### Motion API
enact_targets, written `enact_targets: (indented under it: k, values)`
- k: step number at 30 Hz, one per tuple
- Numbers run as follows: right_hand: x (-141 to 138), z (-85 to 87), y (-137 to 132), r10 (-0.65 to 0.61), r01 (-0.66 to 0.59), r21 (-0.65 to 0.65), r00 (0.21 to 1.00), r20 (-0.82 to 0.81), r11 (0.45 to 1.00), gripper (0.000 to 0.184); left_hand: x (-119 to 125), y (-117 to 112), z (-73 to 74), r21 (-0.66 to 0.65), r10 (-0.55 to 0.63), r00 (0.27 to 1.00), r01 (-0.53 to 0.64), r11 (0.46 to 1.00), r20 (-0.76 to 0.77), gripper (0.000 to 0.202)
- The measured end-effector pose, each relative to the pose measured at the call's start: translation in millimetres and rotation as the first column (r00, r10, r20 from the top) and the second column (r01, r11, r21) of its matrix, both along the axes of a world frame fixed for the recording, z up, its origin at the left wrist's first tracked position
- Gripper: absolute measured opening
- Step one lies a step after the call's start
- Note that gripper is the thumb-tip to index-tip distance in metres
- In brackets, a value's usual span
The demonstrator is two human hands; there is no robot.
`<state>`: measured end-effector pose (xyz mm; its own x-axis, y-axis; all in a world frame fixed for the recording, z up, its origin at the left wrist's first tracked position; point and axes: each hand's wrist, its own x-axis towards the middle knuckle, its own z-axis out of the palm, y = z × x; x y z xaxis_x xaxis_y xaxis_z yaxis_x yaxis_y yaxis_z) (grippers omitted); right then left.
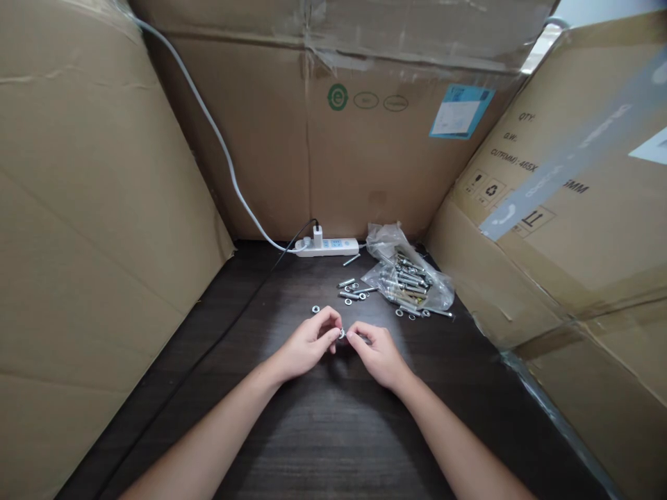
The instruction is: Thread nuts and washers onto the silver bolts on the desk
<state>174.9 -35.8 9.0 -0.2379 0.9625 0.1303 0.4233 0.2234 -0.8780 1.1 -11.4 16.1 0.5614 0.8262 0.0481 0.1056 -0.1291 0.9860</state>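
Note:
Over the middle of the table, my left hand (311,342) pinches a small silver washer (342,334) between thumb and fingertips. My right hand (379,352) is closed in a pinch right at the washer's other side. Whatever its fingertips hold, if anything, is too small and hidden to make out. A loose washer (315,309) lies flat just beyond my left hand. Farther off are several metal expansion bolts (349,296) with washers and rings scattered among them. A clear plastic bag (442,294) of similar bolts (411,278) lies open to the right.
A white power strip (328,247) with a plugged-in charger (317,237) sits at the back. Its white cable (229,163) climbs the left side, and a black cable (229,326) crosses the dark table (333,444). Cardboard walls (260,139) enclose the back and both sides.

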Motion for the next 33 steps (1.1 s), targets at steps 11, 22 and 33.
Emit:
enact_targets:
  k: [11,22,33]
  values:
    - [0.7,-5.7,2.4,-0.008,0.007,-0.008,0.994,-0.106,1.0,0.028,-0.5,-3.9,4.0,0.177,0.018,0.978,0.019,0.984,-0.206,0.016]
    - [0.7,-5.0,2.9,-0.001,0.0,-0.005,0.994,-0.109,1.0,0.03,-0.7,-8.1,9.4,0.274,0.032,0.957,0.05,0.961,-0.287,0.011]
    - [1.1,-6.2,2.4,0.022,-0.022,-0.003,0.995,-0.1,1.0,0.031,2.0,-8.4,8.9,0.236,0.038,0.968,0.022,0.971,-0.246,0.016]
